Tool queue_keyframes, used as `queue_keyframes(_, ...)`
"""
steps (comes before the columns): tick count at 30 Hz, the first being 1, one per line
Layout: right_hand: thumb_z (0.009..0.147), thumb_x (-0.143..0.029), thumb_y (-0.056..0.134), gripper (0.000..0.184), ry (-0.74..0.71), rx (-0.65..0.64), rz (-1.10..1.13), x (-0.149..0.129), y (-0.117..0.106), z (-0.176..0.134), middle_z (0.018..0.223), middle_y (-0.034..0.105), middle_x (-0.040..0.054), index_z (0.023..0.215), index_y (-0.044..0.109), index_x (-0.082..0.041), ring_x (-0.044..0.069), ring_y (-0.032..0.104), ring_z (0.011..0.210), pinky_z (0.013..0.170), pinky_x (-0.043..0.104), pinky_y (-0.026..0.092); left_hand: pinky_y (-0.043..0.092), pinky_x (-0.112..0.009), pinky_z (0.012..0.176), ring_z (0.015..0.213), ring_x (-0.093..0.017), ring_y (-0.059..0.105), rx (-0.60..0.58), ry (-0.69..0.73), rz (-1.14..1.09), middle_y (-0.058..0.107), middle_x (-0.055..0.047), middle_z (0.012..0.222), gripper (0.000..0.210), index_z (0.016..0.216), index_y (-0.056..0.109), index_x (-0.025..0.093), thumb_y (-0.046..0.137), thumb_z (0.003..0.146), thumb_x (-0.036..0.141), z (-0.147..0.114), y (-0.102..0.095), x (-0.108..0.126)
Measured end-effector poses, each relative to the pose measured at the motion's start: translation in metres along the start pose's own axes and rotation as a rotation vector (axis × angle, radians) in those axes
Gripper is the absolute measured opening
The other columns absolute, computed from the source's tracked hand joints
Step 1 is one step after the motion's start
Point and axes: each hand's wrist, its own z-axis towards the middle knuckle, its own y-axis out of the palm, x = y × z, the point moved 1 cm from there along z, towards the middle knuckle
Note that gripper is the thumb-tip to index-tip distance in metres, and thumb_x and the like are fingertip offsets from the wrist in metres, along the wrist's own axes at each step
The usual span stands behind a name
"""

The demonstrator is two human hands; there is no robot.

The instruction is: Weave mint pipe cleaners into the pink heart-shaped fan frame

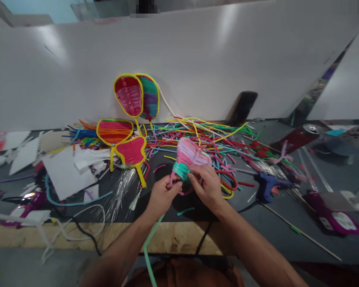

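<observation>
The person's left hand [164, 194] and right hand [208, 185] hold a pink, lilac and green wrapped piece [188, 153] over a dark table [202, 214] strewn with pipe cleaners [175, 133], a blue glue gun [265, 187] at right

Dim; glare on wht panel [182, 65], slt blur.

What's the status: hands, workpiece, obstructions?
Left hand pinching lower end of pink-and-teal piece; right hand at its teal band. Green strand hanging past left wrist. Loose strands heaped behind.
</observation>
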Motion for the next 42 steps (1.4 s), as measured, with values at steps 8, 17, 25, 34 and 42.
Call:
queue_keyframes(8,0.082,-0.028,0.060,0.014,-0.006,-0.117,-0.116,0.003,0.002,0.003,0.098,0.064,0.0058,0.095,0.065,-0.024,0.022,0.053,0.099,0.093,0.043,0.037,0.046,-0.024,0.064,0.065,-0.011,0.057,-0.019,-0.067,-0.184,0.061,0.003,0.076,0.046,0.112,0.053,0.019,0.066,0.068,0.021,0.002,0.008,-0.029)
queue_keyframes(17,0.077,-0.048,0.062,0.064,0.500,0.103,0.472,0.026,0.007,0.001,0.134,0.046,0.0123,0.132,0.038,-0.024,0.023,0.053,0.111,0.085,0.037,0.049,0.048,-0.025,0.068,0.064,-0.010,0.058,0.181,0.091,-0.442,0.060,0.003,0.079,0.027,0.097,0.053,0.020,0.066,0.075,0.027,0.007,-0.006,-0.017)
queue_keyframes(25,0.080,-0.053,0.057,0.034,0.629,-0.260,0.733,-0.001,0.016,-0.004,0.064,0.061,-0.0001,0.080,0.058,-0.019,0.013,0.056,0.056,0.057,0.026,0.049,0.047,-0.027,0.075,0.076,-0.016,0.058,0.083,0.086,-0.160,0.064,-0.003,0.082,0.025,0.095,0.063,0.017,0.060,0.079,0.036,0.001,-0.018,-0.009)
queue_keyframes(34,0.086,-0.050,0.051,0.038,0.496,-0.404,0.617,0.000,0.010,-0.006,0.055,0.059,-0.0004,0.068,0.059,-0.017,0.012,0.054,0.052,0.054,0.024,0.046,0.035,-0.021,0.055,0.056,-0.011,0.041,0.197,0.053,0.189,0.047,0.005,0.057,0.021,0.066,0.057,0.019,0.058,0.074,0.037,0.001,-0.043,-0.004)
queue_keyframes(42,0.084,-0.051,0.052,0.037,0.541,-0.447,0.685,-0.004,0.012,-0.005,0.060,0.062,0.0003,0.079,0.064,-0.016,0.010,0.053,0.049,0.049,0.022,0.044,0.035,-0.022,0.056,0.055,-0.011,0.042,0.261,0.155,0.387,0.047,0.005,0.054,0.019,0.062,0.056,0.019,0.053,0.077,0.030,0.001,-0.041,-0.006)
